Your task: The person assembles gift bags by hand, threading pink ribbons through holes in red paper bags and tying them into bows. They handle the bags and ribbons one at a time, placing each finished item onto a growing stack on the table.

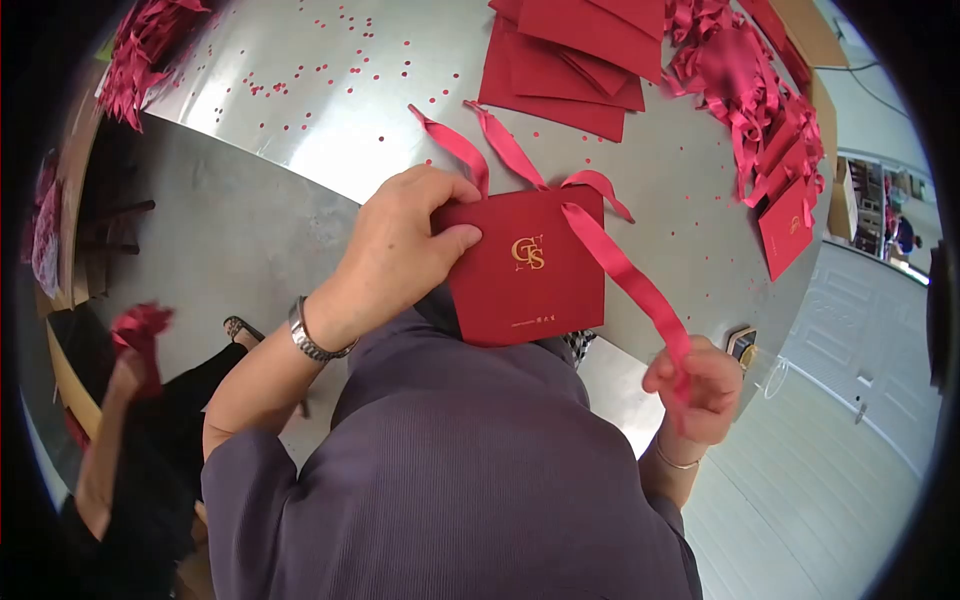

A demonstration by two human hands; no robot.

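My left hand (410,230) is closed on the upper left corner of a small red paper gift bag (535,290), thumb in front and fingers behind. Gold letters and a line of small print mark its front. Several pinkish-red ribbon ends stick out from the bag's top edge. One long ribbon (640,285) runs down to the right, its end pinched between the thumb and fingers of my right hand (705,390). That hand is slightly blurred. The bag is held at the near edge of the metal table (400,140), in front of my body.
Flat red bags (570,80) lie stacked at the back. To the right are heaped ribbons (725,65) and a ribboned bag (787,230). Small red paper dots (270,90) are scattered about. At left, a co-worker's hand (125,375) holds a blurred red bundle (142,330).
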